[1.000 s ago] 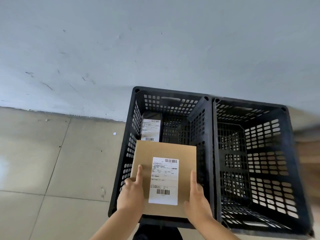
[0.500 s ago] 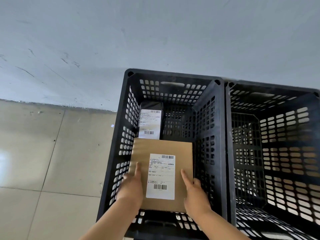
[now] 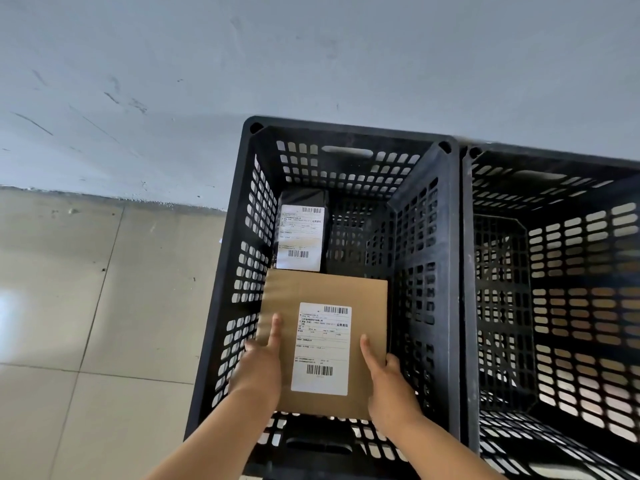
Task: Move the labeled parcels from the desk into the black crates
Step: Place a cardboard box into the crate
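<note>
A flat brown cardboard parcel (image 3: 325, 299) with a white barcode label sits low inside the left black crate (image 3: 346, 131), held flat with its label up. My left hand (image 3: 261, 367) grips its left edge, thumb on top. On the right edge my right hand (image 3: 389, 382) holds it the same way. Behind it, against the crate's far left corner, a black parcel (image 3: 301, 233) with a white label leans upright. The right black crate (image 3: 554, 157) stands directly beside the left one; I see no parcel in its visible part.
Both crates stand against a scuffed grey wall (image 3: 242, 64). Beige tiled floor (image 3: 86, 306) stretches to the left of the crates. The right crate runs off the frame's right edge.
Both hands have carried the brown parcel from above the crate's near rim down into the left crate. My view has moved closer to the crates.
</note>
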Available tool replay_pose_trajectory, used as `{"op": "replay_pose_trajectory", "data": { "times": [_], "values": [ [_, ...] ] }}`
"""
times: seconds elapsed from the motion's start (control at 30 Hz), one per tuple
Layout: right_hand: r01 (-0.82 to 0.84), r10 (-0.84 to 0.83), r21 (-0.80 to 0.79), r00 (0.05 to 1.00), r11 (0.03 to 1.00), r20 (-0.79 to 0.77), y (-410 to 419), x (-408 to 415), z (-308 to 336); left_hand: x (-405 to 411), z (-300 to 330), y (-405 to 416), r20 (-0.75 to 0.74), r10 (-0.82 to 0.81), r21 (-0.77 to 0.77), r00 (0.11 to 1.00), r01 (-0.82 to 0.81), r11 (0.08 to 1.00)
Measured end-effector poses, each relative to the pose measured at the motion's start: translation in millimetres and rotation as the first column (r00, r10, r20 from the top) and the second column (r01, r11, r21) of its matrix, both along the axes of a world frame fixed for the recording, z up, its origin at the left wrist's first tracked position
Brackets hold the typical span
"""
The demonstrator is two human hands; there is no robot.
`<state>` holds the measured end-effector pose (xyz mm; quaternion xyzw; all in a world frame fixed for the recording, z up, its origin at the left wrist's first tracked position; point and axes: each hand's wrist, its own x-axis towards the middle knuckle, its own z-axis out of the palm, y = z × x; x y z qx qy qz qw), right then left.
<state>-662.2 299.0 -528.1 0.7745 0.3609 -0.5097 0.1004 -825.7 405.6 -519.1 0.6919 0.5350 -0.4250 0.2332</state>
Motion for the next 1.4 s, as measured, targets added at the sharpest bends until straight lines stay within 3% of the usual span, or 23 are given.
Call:
{"op": "replay_pose_trajectory", "data": {
  "times": [0.17,0.33,0.53,0.63,0.7,0.77,0.9,1.13,1.4],
  "values": [
    [0.02,-0.021,-0.04,0.999,0.999,-0.043,11.7,6.2,-4.3,1.6,-8.9,9.9,-0.017,0.033,-0.023,0.999,-0.034,0.999],
    [-0.045,0.036,-0.116,0.996,0.992,-0.082,13.3,7.5,-8.7,-4.7,-22.1,-0.2,-0.004,-0.086,0.014,0.996,0.086,0.996],
    [-0.115,0.098,-0.196,0.991,0.974,-0.094,21.6,8.2,-17.7,-8.1,-28.4,-5.0,0.018,-0.106,0.035,0.994,0.105,0.994],
    [-0.191,0.197,-0.097,0.979,0.977,0.058,28.1,6.3,-16.7,-5.1,-30.0,-0.9,0.006,-0.336,0.059,0.942,0.335,0.94],
    [-0.291,0.287,-0.003,0.944,0.957,0.162,30.5,3.1,-17.6,-2.9,-34.0,4.9,0.016,-0.392,0.085,0.92,0.389,0.917],
    [-0.384,0.369,0.036,0.906,0.923,0.207,30.9,0.3,-22.4,-2.5,-40.2,10.9,0.018,-0.384,0.096,0.923,0.381,0.919],
    [-0.493,0.486,-0.034,0.838,0.869,0.249,31.9,-2.0,-34.5,-1.7,-51.2,18.2,0.014,-0.386,0.082,0.922,0.384,0.92],
    [-0.516,0.493,0.007,0.821,0.856,0.287,32.1,-2.8,-42.7,-1.7,-65.9,24.4,0.021,-0.365,0.042,0.931,0.364,0.93],
    [-0.57,0.528,0.036,0.782,0.821,0.331,46.0,2.5,-39.2,18.6,-61.5,32.7,0.051,-0.398,0.107,0.916,0.391,0.914]
  ]
}}
